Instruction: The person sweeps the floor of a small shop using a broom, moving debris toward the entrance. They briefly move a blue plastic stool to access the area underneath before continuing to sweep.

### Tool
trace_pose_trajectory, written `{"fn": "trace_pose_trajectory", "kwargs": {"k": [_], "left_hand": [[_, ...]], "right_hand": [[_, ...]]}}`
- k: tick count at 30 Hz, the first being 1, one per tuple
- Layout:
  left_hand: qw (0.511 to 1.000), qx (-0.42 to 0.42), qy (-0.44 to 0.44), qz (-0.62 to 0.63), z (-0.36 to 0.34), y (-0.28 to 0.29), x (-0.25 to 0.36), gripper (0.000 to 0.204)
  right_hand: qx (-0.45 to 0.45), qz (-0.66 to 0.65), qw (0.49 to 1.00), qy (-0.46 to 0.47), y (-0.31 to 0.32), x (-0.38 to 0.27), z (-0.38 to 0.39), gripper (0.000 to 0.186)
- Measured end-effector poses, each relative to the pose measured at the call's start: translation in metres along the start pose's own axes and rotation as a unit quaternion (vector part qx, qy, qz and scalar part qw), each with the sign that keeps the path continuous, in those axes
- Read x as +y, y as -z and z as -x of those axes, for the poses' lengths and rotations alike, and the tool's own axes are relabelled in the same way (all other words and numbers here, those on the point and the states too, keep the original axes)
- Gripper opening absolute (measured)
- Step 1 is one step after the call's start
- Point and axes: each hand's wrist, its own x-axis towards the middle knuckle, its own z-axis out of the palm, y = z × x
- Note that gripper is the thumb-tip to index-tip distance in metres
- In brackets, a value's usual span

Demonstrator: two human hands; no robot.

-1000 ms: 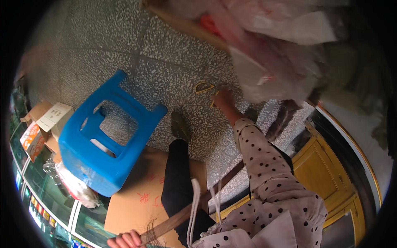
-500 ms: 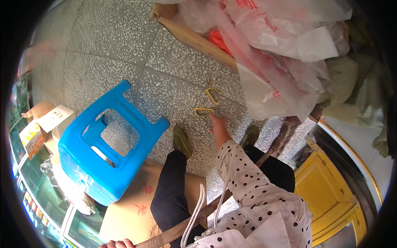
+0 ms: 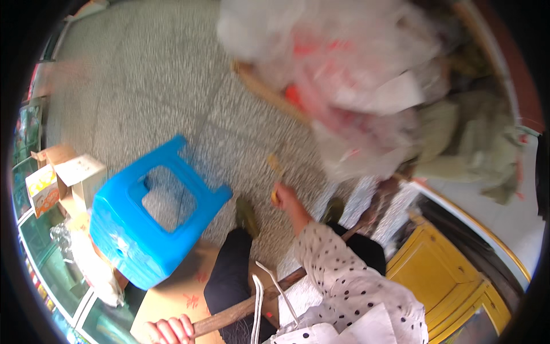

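Observation:
My left hand (image 3: 171,331) is wrapped round the end of a long wooden pole (image 3: 235,311), which slants up to the right across my lap. My right hand (image 3: 286,198) reaches down toward the floor ahead of me, fingers closed at one yellow handle of a pair of scissors (image 3: 274,163). The other yellow handle shows just beyond my fingers. Motion smears the blades, and I cannot tell whether the scissors are off the floor.
A blue plastic stool (image 3: 189,232) lies on its side at the left, over a cardboard sheet (image 3: 166,312). Clear plastic bags (image 3: 366,86) fill a carton ahead on the right. A yellow cabinet (image 3: 435,261) stands at the right, small cartons (image 3: 80,172) at the far left.
My view has shifted, so the floor things sit lower. My right hand has closed on a scissors handle. More of my left hand on the pole now shows.

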Motion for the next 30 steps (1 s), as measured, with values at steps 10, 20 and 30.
{"fn": "trace_pose_trajectory", "kwargs": {"k": [10, 20, 30], "left_hand": [[0.961, -0.188, 0.029, -0.203, 0.042, -0.087, -0.014, 0.096], [0.817, -0.452, 0.075, -0.351, 0.134, -0.226, -0.083, 0.045], [0.609, -0.693, 0.118, -0.366, 0.206, -0.271, -0.105, 0.029]], "right_hand": [[-0.233, 0.570, 0.725, 0.309, -0.133, -0.122, 0.525, 0.029], [-0.192, 0.266, 0.822, 0.466, -0.137, -0.121, 0.762, 0.032], [-0.209, -0.114, 0.800, 0.550, -0.059, -0.012, 0.824, 0.045]]}}
